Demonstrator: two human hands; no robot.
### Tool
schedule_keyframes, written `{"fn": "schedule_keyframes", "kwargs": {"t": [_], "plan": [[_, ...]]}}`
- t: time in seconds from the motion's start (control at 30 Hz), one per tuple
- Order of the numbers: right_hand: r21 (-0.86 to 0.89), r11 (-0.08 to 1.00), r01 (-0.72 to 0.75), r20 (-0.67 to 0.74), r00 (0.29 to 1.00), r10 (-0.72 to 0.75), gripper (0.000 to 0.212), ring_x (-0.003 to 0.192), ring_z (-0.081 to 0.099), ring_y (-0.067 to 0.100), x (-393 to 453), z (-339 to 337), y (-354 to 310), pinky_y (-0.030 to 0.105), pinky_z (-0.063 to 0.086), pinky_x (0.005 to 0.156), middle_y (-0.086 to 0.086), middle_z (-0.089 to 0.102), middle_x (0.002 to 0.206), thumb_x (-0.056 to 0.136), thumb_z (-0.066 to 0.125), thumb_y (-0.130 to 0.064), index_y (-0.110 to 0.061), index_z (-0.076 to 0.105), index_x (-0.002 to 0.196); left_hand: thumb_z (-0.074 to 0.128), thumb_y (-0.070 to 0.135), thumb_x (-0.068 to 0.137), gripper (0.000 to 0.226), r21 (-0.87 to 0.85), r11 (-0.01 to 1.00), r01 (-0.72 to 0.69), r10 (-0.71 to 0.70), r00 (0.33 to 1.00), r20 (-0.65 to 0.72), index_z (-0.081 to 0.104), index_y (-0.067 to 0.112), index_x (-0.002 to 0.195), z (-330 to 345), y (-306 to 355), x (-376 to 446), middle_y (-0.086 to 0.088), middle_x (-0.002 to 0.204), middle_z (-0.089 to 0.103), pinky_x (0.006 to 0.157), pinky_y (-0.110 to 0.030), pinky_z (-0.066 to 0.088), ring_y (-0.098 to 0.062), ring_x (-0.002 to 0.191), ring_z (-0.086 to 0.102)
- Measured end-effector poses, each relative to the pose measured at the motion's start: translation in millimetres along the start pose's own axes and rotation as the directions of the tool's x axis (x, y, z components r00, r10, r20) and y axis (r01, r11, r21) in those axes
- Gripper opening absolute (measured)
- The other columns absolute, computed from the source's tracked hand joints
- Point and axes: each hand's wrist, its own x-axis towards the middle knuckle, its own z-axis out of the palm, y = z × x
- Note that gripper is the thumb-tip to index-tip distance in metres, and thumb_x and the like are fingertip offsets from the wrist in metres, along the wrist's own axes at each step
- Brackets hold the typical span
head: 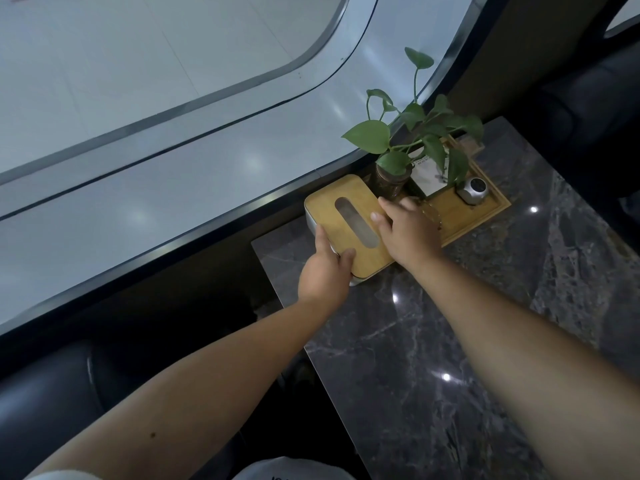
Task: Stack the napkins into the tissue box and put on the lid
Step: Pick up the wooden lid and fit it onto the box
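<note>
A tissue box with a pale grey body stands at the far left corner of the dark marble table. Its wooden lid with an oval slot lies on top. Through the slot I see something pale, too dim to name. My left hand grips the box's near left corner, thumb on the lid, fingers along the side. My right hand rests on the lid's right edge, thumb on top and fingers curled over the far side.
A wooden tray sits just right of the box, carrying a potted green plant, a white card and a small round silver device. A glass railing runs along the table's left side. Dark seats lie at the near left and the far right.
</note>
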Motion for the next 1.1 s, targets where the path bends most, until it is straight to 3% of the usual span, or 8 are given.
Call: {"fn": "schedule_keyframes", "kwargs": {"t": [0.3, 0.43, 0.6, 0.77, 0.93, 1.1], "plan": [[-0.012, 1.0, -0.002, -0.008, 1.0, 0.002, 0.046, 0.1, 0.059, 0.034, 0.0, -0.7, -1.4, 0.038, 0.048, 0.073, 0.015, 0.056, 0.125, 0.097, 0.044, -0.042, -0.019, 0.052, 0.135, 0.046, 0.037, 0.1, 0.076, 0.003, 1.0, 0.002, -0.002, 1.0, -0.002, -0.006, 0.021, 0.153, 1.9, -0.4, 1.3, -0.007, 0.084, 0.07, 0.069, -0.047, 0.058, -0.019, 0.075, 0.068], [-0.041, 0.999, 0.004, -0.027, 1.0, -0.005, 0.045, 0.096, 0.059, 0.032, -0.2, 0.9, -1.7, 0.032, 0.04, 0.067, 0.015, 0.057, 0.122, 0.097, 0.044, -0.042, -0.019, 0.052, 0.135, 0.046, 0.038, 0.1, 0.075, 0.019, 1.0, -0.001, 0.001, 1.0, -0.007, -0.005, 0.022, 0.153, 2.8, -1.9, 1.2, -0.007, 0.082, 0.069, 0.069, -0.048, 0.058, -0.02, 0.074, 0.067], [-0.099, 0.995, 0.016, -0.033, 0.999, -0.019, 0.045, 0.089, 0.059, 0.032, -1.3, 2.5, -0.3, 0.034, 0.042, 0.066, 0.014, 0.057, 0.117, 0.097, 0.044, -0.041, -0.018, 0.053, 0.134, 0.046, 0.037, 0.099, 0.076, 0.108, 0.994, -0.007, 0.007, 1.0, -0.006, -0.005, 0.021, 0.153, 2.8, -4.6, 2.3, -0.01, 0.087, 0.068, 0.067, -0.049, 0.057, -0.024, 0.073, 0.066], [-0.15, 0.988, 0.027, -0.04, 0.999, -0.033, 0.045, 0.091, 0.055, 0.032, -2.4, 10.1, -0.6, 0.032, 0.034, 0.065, 0.015, 0.056, 0.112, 0.098, 0.043, -0.039, -0.016, 0.052, 0.135, 0.045, 0.039, 0.099, 0.075, 0.116, 0.993, -0.028, 0.03, 0.999, -0.019, -0.006, 0.024, 0.152, 3.8, -9.3, 2.9, -0.005, 0.091, 0.069, 0.065, -0.047, 0.058, -0.02, 0.072, 0.067], [-0.17, 0.985, 0.032, -0.014, 0.999, -0.034, 0.047, 0.096, 0.057, 0.036, -1.7, 15.2, -0.8, 0.037, 0.039, 0.07, 0.016, 0.058, 0.118, 0.1, 0.034, -0.04, -0.017, 0.043, 0.141, 0.042, 0.04, 0.1, 0.074, 0.179, 0.983, -0.041, 0.046, 0.999, -0.022, -0.008, 0.025, 0.152, 5.8, -14.0, 6.1, -0.005, 0.087, 0.068, 0.062, -0.046, 0.058, -0.019, 0.068, 0.066], [-0.12, 0.992, 0.023, 0.027, 0.999, -0.02, 0.049, 0.093, 0.061, 0.039, -0.6, 21.3, 0.2, 0.035, 0.034, 0.062, 0.021, 0.061, 0.115, 0.101, 0.027, -0.042, -0.022, 0.03, 0.146, 0.04, 0.041, 0.1, 0.072, 0.252, 0.966, -0.049, 0.054, 0.998, -0.014, -0.008, 0.023, 0.151, 7.9, -17.8, 8.0, -0.007, 0.085, 0.067, 0.062, -0.046, 0.057, -0.024, 0.068, 0.065]]}}
